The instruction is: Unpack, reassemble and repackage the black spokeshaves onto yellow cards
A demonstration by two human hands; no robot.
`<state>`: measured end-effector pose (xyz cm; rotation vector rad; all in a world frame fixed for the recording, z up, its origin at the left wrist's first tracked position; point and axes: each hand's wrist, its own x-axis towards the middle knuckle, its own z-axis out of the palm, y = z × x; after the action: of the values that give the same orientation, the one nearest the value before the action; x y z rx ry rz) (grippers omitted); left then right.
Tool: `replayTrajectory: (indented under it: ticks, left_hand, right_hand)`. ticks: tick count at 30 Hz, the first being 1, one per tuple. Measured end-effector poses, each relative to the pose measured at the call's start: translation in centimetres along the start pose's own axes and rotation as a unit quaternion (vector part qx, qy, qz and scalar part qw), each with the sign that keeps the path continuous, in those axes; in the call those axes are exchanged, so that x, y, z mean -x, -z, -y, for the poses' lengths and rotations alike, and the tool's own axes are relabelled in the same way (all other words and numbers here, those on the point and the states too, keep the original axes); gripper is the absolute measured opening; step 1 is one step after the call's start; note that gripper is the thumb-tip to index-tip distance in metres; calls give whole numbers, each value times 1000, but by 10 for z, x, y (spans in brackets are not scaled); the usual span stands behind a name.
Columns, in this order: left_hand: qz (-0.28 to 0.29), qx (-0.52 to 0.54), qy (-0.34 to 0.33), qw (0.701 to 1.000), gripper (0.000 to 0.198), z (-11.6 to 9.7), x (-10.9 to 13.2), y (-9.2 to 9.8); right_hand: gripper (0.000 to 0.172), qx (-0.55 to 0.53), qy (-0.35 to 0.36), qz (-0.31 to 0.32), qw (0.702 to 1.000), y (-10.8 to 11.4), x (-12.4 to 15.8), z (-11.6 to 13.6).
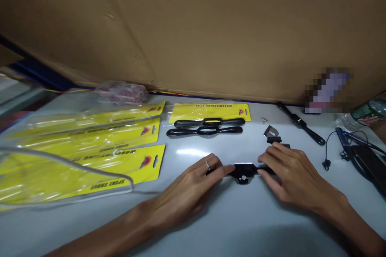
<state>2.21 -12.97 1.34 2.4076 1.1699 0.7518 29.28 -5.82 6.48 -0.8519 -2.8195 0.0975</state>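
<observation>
A black spokeshave [243,171] lies flat on the pale table near me. My left hand [197,178] covers its left handle with the fingers curled over it; a ring shows on one finger. My right hand [286,168] grips the right handle the same way. Just beyond my right hand lie a small steel blade [270,131], a black cap piece [274,139] and a tiny screw [264,119]. Two more bare black spokeshaves [208,126] lie side by side at the middle of the table.
Several yellow blister packs [90,144] fill the left of the table, one more [211,109] lies behind the two spokeshaves. Another black spokeshave [301,123] lies diagonally at right. Dark cables and a pouch [362,156] sit at the right edge. A cardboard wall [193,28] closes the back.
</observation>
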Motion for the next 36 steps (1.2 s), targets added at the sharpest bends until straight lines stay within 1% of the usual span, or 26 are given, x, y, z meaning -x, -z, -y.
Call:
replayTrajectory:
  ticks: [1,3,6,11,19,22,25,27,29,30,33,36]
  left_hand:
    - [-7,5,16,1000,52,0,0,-1]
    - [-15,14,41,999,40,-1,1,-2]
    - [-14,12,43,999,38,-1,0,-2]
    - [-15,-3,40,999,42,-2,-3,-1]
    - [-10,6,62,998,36,-4,-5,-2]
    - [-7,11,69,998,32,-5,-5,-1]
    - [0,3,78,997,25,-5,-5,0]
    - [5,-21,75,997,16,-4,-5,0]
    - [9,-56,63,996,10,-3,-6,0]
    - [10,-73,56,996,11,-2,-6,0]
    - [10,-116,34,993,22,-1,-8,-1]
    - [10,-146,7,989,35,1,-9,-1]
  right_hand:
    - [3,7,-8,14,1000,0,0,0]
    - [6,16,-18,44,999,0,0,-1]
    - [9,18,-7,66,998,-5,0,-1]
    - [9,16,20,42,999,-13,-2,1]
    - [12,17,49,29,998,-18,-2,-3]
    - [17,11,62,14,998,-20,-1,-4]
    - [30,11,80,-3,997,-23,-1,-4]
    - [35,5,80,-3,997,-25,-1,-3]
    - [36,-2,78,-1,997,-26,-1,-1]
    - [36,-4,78,-3,997,-27,-1,0]
    - [37,-9,83,-17,996,-27,-2,1]
    - [32,-31,69,-3,997,-23,-3,2]
